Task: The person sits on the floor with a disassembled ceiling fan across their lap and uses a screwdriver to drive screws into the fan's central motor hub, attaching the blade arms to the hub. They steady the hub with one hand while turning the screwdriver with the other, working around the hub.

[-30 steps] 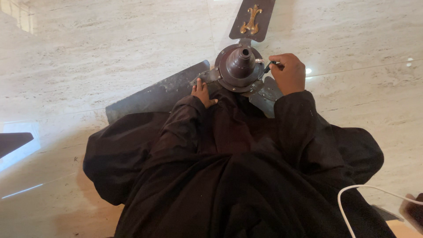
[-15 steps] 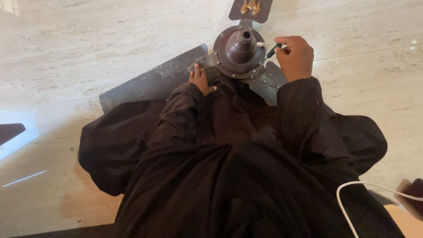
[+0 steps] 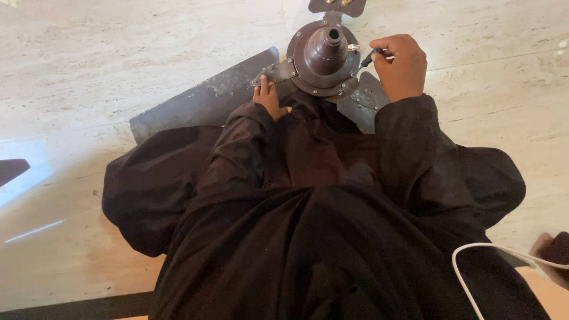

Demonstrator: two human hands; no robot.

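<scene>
A brown ceiling fan lies on the pale marble floor in front of me, its round motor hub [image 3: 323,56] facing up. One dark grey blade [image 3: 201,104] stretches out to the left; a second blade [image 3: 363,104] points toward me and a third [image 3: 338,6] runs off the top edge. My left hand [image 3: 268,98] rests on the metal bracket where the left blade meets the hub. My right hand [image 3: 402,65] grips a small screwdriver [image 3: 368,58] whose tip touches the hub's right side. Black sleeves cover both arms.
My black robe [image 3: 308,237] fills the lower half of the view and hides my legs. A white cable [image 3: 474,255] curves across the lower right. A dark object [image 3: 12,169] pokes in at the left edge. Pale stone floor [image 3: 118,47] surrounds the fan.
The view has tilted, so the fan sits higher in frame and its far blade is mostly cut off. Both hands stay at the hub; the screwdriver remains against its right side.
</scene>
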